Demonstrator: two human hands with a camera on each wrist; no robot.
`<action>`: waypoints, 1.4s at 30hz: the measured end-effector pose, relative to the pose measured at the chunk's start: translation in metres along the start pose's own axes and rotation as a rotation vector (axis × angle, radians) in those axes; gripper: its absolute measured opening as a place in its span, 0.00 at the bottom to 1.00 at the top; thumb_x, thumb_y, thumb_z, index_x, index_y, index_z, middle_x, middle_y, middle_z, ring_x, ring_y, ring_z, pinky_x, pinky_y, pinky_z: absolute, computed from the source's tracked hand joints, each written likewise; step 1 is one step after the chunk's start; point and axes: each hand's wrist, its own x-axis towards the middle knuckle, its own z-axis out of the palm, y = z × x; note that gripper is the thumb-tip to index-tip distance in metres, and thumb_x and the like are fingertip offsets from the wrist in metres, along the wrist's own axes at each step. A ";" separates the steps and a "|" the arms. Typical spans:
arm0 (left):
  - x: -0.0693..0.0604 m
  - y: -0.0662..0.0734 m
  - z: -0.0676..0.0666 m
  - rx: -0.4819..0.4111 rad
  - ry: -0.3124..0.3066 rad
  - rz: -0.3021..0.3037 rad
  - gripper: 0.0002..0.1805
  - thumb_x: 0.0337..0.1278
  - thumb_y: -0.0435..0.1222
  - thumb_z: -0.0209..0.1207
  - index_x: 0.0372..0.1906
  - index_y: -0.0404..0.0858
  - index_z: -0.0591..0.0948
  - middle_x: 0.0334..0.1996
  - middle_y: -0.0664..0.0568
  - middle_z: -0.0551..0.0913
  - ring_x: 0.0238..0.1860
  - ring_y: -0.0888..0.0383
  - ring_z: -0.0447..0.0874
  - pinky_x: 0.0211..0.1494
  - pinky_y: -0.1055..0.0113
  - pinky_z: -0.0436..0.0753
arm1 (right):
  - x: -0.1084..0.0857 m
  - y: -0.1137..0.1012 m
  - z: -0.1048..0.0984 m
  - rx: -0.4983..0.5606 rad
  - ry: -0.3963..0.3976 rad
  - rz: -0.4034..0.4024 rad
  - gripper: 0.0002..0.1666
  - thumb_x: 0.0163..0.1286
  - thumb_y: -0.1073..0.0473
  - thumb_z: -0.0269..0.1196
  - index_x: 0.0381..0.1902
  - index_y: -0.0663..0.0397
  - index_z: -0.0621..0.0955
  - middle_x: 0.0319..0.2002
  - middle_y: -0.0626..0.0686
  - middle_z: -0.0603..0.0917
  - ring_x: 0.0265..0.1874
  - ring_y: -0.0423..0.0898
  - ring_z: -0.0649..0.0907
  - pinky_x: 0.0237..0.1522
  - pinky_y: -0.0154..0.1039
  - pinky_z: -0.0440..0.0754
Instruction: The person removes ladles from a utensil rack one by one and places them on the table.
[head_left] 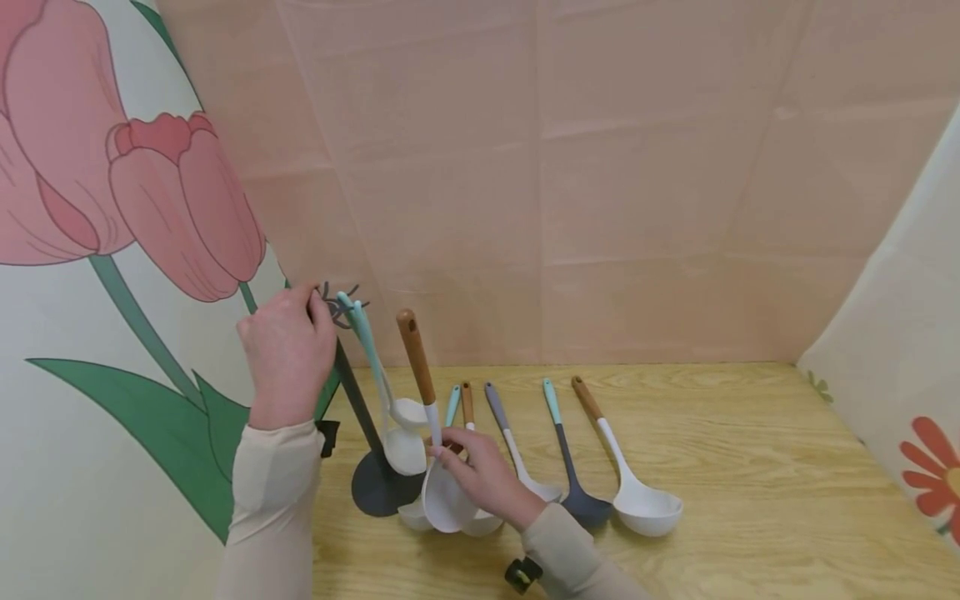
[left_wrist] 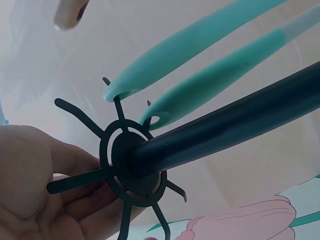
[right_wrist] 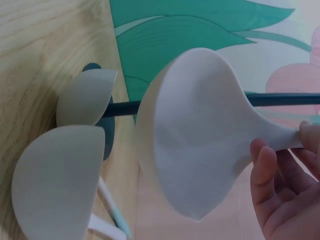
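Note:
My left hand (head_left: 288, 358) grips the top of a dark utensil stand (head_left: 357, 396); its fingers curl behind the hooked ring (left_wrist: 104, 152) in the left wrist view. Two ladles with mint handles (left_wrist: 185, 52) hang from neighbouring hooks, their white bowls (head_left: 405, 452) low beside the pole. With fingers and thumb, my right hand (head_left: 487, 475) pinches the white neck of a ladle (right_wrist: 200, 120) with a brown handle (head_left: 416, 358). That ladle is held off the table, handle up, just right of the hanging pair.
On the wooden table (head_left: 772, 467) lie several more ladles: a grey-handled one (head_left: 497, 406), a dark one with mint handle (head_left: 567, 458) and a white one with brown handle (head_left: 648, 507). Some are partly hidden behind my right hand. A tulip-printed wall (head_left: 180, 200) stands close on the left.

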 end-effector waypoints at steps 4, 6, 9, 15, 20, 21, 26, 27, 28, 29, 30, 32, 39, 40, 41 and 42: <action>0.000 0.000 0.001 -0.002 -0.008 -0.005 0.18 0.75 0.35 0.47 0.49 0.32 0.86 0.38 0.37 0.88 0.36 0.39 0.84 0.46 0.39 0.71 | -0.004 0.003 -0.005 0.008 0.018 0.021 0.14 0.78 0.48 0.55 0.48 0.44 0.84 0.38 0.46 0.85 0.36 0.39 0.81 0.35 0.34 0.80; 0.000 0.000 0.001 -0.002 -0.009 -0.006 0.18 0.75 0.35 0.47 0.49 0.32 0.86 0.38 0.37 0.88 0.36 0.39 0.84 0.47 0.39 0.71 | -0.005 0.004 -0.008 0.022 0.013 0.045 0.14 0.78 0.47 0.55 0.49 0.42 0.84 0.39 0.45 0.85 0.37 0.38 0.81 0.36 0.35 0.80; 0.000 0.000 0.002 0.001 -0.006 -0.003 0.18 0.74 0.35 0.47 0.49 0.32 0.86 0.37 0.37 0.87 0.36 0.39 0.84 0.47 0.38 0.71 | -0.006 0.007 -0.011 0.032 0.016 0.084 0.13 0.78 0.47 0.55 0.48 0.40 0.84 0.39 0.45 0.85 0.38 0.40 0.81 0.37 0.36 0.80; 0.000 0.000 0.003 0.014 0.006 0.009 0.18 0.74 0.35 0.47 0.49 0.31 0.86 0.37 0.37 0.87 0.35 0.39 0.84 0.45 0.38 0.72 | -0.008 0.014 -0.016 0.031 0.039 0.096 0.14 0.78 0.47 0.55 0.50 0.41 0.84 0.40 0.46 0.85 0.39 0.42 0.82 0.37 0.36 0.81; 0.000 -0.001 0.004 0.032 0.029 0.028 0.18 0.74 0.34 0.47 0.48 0.31 0.86 0.35 0.36 0.87 0.34 0.38 0.84 0.42 0.38 0.73 | -0.010 0.017 -0.021 0.034 0.038 0.102 0.13 0.78 0.49 0.54 0.49 0.42 0.84 0.39 0.44 0.85 0.39 0.41 0.81 0.37 0.37 0.81; 0.000 -0.001 0.005 0.034 0.032 0.031 0.18 0.74 0.34 0.47 0.48 0.31 0.86 0.35 0.36 0.87 0.33 0.38 0.84 0.41 0.38 0.73 | -0.011 0.017 -0.022 0.036 0.036 0.108 0.13 0.78 0.48 0.54 0.49 0.41 0.84 0.39 0.43 0.85 0.39 0.41 0.81 0.37 0.37 0.80; -0.001 0.000 0.005 0.028 0.037 0.031 0.18 0.74 0.34 0.47 0.48 0.31 0.86 0.35 0.37 0.87 0.34 0.38 0.84 0.42 0.38 0.73 | -0.015 0.021 -0.028 0.060 0.031 0.145 0.13 0.78 0.45 0.53 0.49 0.37 0.83 0.41 0.45 0.84 0.42 0.42 0.80 0.39 0.38 0.80; -0.001 0.000 0.005 0.027 0.038 0.030 0.18 0.74 0.34 0.47 0.48 0.31 0.86 0.35 0.37 0.87 0.34 0.38 0.84 0.42 0.38 0.73 | -0.016 0.022 -0.029 0.067 0.032 0.154 0.13 0.78 0.44 0.53 0.49 0.37 0.83 0.41 0.45 0.84 0.43 0.43 0.80 0.40 0.38 0.80; -0.001 0.000 0.005 0.026 0.038 0.029 0.18 0.74 0.34 0.47 0.48 0.31 0.86 0.36 0.37 0.87 0.34 0.38 0.84 0.42 0.38 0.73 | -0.017 0.023 -0.030 0.072 0.033 0.161 0.13 0.78 0.44 0.53 0.49 0.37 0.83 0.42 0.45 0.84 0.43 0.43 0.80 0.40 0.39 0.80; 0.000 0.000 0.005 0.024 0.038 0.029 0.18 0.74 0.34 0.47 0.47 0.31 0.86 0.36 0.37 0.88 0.34 0.38 0.84 0.42 0.38 0.73 | -0.018 0.024 -0.031 0.075 0.038 0.170 0.13 0.78 0.44 0.53 0.49 0.36 0.83 0.41 0.45 0.84 0.43 0.43 0.80 0.40 0.39 0.80; -0.001 0.000 0.005 0.022 0.036 0.027 0.18 0.74 0.34 0.47 0.47 0.31 0.86 0.36 0.37 0.88 0.34 0.39 0.84 0.42 0.38 0.72 | -0.018 0.025 -0.032 0.077 0.044 0.176 0.13 0.78 0.45 0.54 0.49 0.36 0.83 0.41 0.44 0.83 0.42 0.44 0.80 0.40 0.39 0.80; 0.000 0.000 0.005 0.018 0.034 0.026 0.18 0.74 0.34 0.47 0.47 0.31 0.86 0.36 0.37 0.88 0.34 0.39 0.84 0.43 0.38 0.72 | -0.020 0.027 -0.033 0.073 0.059 0.184 0.12 0.78 0.45 0.54 0.48 0.36 0.83 0.39 0.44 0.83 0.41 0.44 0.79 0.39 0.39 0.80; -0.001 0.001 0.002 0.009 0.018 0.013 0.19 0.74 0.35 0.46 0.49 0.31 0.86 0.37 0.37 0.88 0.35 0.38 0.84 0.45 0.37 0.72 | -0.026 0.032 -0.038 0.033 0.116 0.162 0.12 0.77 0.48 0.55 0.44 0.42 0.84 0.36 0.46 0.82 0.36 0.43 0.79 0.32 0.36 0.80; -0.001 0.001 0.002 0.012 0.017 0.013 0.19 0.74 0.35 0.46 0.49 0.31 0.86 0.37 0.37 0.88 0.35 0.38 0.84 0.45 0.37 0.72 | -0.027 0.033 -0.038 0.028 0.124 0.159 0.12 0.77 0.48 0.56 0.45 0.43 0.84 0.35 0.46 0.82 0.36 0.43 0.79 0.32 0.35 0.80; -0.001 0.001 0.001 0.017 0.016 0.012 0.19 0.74 0.35 0.46 0.49 0.32 0.86 0.38 0.37 0.88 0.35 0.38 0.84 0.45 0.37 0.72 | -0.028 0.033 -0.039 0.023 0.132 0.157 0.12 0.77 0.48 0.56 0.45 0.44 0.84 0.35 0.45 0.82 0.35 0.42 0.79 0.32 0.35 0.80; -0.001 0.001 0.001 0.020 0.015 0.012 0.19 0.74 0.35 0.46 0.50 0.32 0.86 0.38 0.37 0.88 0.35 0.38 0.84 0.45 0.37 0.72 | -0.029 0.034 -0.040 0.018 0.139 0.159 0.12 0.77 0.48 0.56 0.46 0.44 0.84 0.36 0.45 0.83 0.35 0.42 0.79 0.32 0.35 0.80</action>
